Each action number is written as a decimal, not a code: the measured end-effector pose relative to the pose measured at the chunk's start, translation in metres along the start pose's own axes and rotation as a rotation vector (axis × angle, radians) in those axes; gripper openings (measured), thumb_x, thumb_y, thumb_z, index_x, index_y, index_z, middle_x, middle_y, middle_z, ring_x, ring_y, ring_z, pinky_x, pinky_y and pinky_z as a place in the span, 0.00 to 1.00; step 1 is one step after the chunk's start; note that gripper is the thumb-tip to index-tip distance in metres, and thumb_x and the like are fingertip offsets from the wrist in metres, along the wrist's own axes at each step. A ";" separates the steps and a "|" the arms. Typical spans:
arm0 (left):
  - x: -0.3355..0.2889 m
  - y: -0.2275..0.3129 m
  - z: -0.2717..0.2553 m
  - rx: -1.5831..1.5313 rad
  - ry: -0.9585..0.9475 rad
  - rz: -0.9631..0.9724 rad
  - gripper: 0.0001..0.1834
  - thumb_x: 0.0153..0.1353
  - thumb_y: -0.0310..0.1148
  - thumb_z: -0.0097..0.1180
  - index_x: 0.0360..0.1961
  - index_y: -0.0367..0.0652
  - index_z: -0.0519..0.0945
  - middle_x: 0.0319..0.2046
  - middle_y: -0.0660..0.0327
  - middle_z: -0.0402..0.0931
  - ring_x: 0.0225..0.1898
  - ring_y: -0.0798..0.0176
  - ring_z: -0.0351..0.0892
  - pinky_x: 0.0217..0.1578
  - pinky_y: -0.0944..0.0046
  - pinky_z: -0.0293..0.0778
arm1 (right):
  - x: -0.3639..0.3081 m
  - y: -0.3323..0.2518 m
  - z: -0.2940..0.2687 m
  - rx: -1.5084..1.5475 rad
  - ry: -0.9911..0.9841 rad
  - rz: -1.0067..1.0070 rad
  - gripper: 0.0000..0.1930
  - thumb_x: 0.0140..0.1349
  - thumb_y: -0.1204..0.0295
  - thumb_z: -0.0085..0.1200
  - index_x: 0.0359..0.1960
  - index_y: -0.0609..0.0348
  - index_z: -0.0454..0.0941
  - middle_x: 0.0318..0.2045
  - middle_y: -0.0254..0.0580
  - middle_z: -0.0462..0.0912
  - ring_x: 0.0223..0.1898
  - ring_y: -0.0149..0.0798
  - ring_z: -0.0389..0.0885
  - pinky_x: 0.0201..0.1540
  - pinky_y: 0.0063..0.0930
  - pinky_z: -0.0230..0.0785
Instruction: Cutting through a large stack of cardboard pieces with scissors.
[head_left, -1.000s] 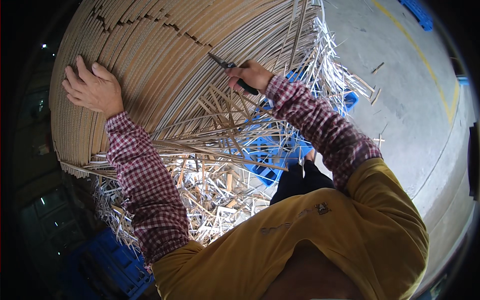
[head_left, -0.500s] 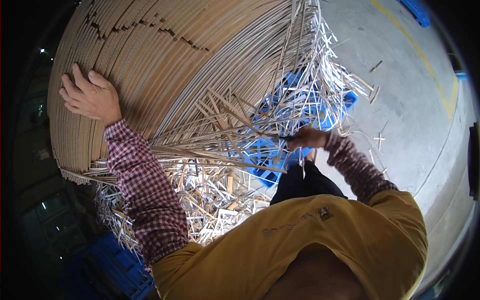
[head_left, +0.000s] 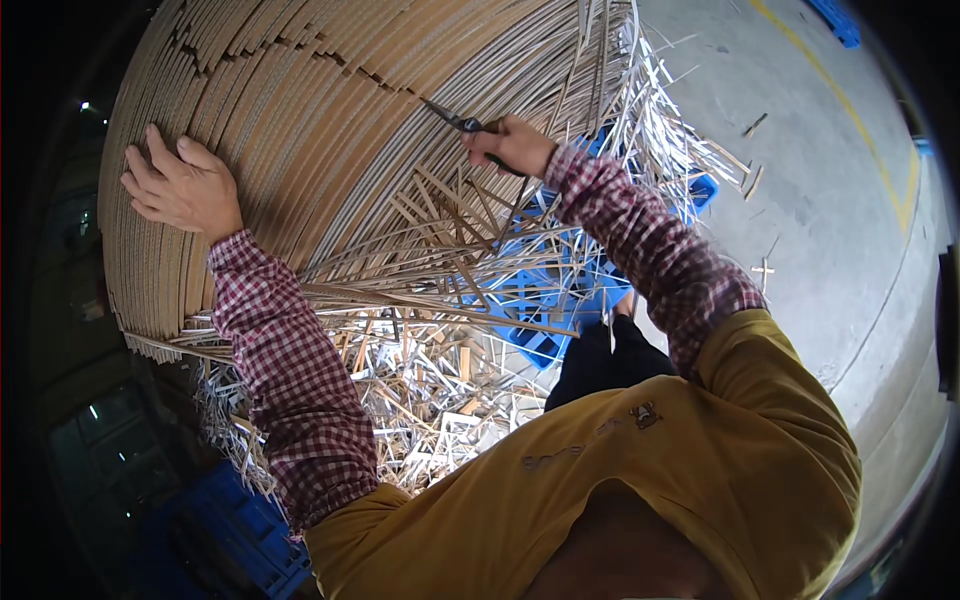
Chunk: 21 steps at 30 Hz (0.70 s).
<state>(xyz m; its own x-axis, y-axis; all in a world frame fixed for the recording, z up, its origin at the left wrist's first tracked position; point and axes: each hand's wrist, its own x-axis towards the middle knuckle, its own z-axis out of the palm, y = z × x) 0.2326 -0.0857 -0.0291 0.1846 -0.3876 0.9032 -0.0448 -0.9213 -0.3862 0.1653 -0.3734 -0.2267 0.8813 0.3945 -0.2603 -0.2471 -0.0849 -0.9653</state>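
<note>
My left hand point(head_left: 182, 185) lies open, fingers spread, on the left part of a tall stack of cardboard sheets point(head_left: 300, 130). My right hand point(head_left: 512, 147) is closed round the black handles of what looks like a pair of shears point(head_left: 448, 114). The dark, narrow blades point up and left, over or against the ribbed sheet edges near the stack's middle; contact cannot be made out. Below and right of the shears, thin loose cardboard strips point(head_left: 445, 215) hang and lie tangled along the stack's near side.
Blue pallets point(head_left: 540, 345) show under the strips by my feet, with another blue pallet point(head_left: 235, 530) at lower left. A heap of cardboard scraps point(head_left: 450, 400) covers the floor before me. White strips point(head_left: 655, 110) droop at the stack's right end. Grey floor point(head_left: 800, 130) bears a yellow line.
My right hand has swung up and left with the shears, from over the loose strips near my legs to the stack's face. My left hand has stayed on the stack.
</note>
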 end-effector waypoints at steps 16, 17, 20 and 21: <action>-0.002 -0.012 -0.005 0.022 -0.003 0.003 0.19 0.61 0.46 0.39 0.51 0.55 0.71 0.54 0.56 0.63 0.56 0.44 0.58 0.52 0.38 0.54 | -0.031 0.026 -0.029 -0.312 -0.121 -0.138 0.20 0.57 0.52 0.49 0.29 0.58 0.81 0.14 0.33 0.73 0.15 0.28 0.65 0.21 0.29 0.56; -0.002 -0.011 -0.003 0.012 0.000 0.000 0.19 0.61 0.46 0.39 0.51 0.55 0.71 0.54 0.56 0.63 0.56 0.44 0.58 0.52 0.38 0.55 | -0.020 0.015 -0.024 -0.364 -0.088 -0.045 0.23 0.57 0.46 0.45 0.31 0.53 0.80 0.14 0.30 0.69 0.16 0.26 0.64 0.22 0.26 0.61; -0.002 -0.010 0.000 0.009 0.006 0.003 0.20 0.61 0.46 0.39 0.51 0.55 0.71 0.53 0.56 0.63 0.56 0.44 0.59 0.51 0.38 0.55 | -0.002 0.002 -0.013 -0.186 -0.072 0.060 0.22 0.58 0.48 0.46 0.30 0.54 0.79 0.21 0.33 0.73 0.22 0.27 0.70 0.26 0.27 0.66; -0.002 -0.009 0.002 0.012 0.007 0.002 0.20 0.61 0.46 0.39 0.51 0.54 0.71 0.53 0.56 0.64 0.56 0.44 0.59 0.51 0.38 0.56 | -0.001 0.007 -0.006 -0.121 -0.002 -0.011 0.20 0.57 0.51 0.48 0.27 0.55 0.79 0.22 0.34 0.75 0.23 0.29 0.70 0.26 0.27 0.67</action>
<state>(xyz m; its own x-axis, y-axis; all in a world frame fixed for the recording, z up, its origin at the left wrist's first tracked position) 0.2345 -0.0768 -0.0284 0.1780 -0.3894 0.9037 -0.0331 -0.9202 -0.3900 0.1652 -0.3794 -0.2330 0.8828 0.3978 -0.2498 -0.1867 -0.1908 -0.9637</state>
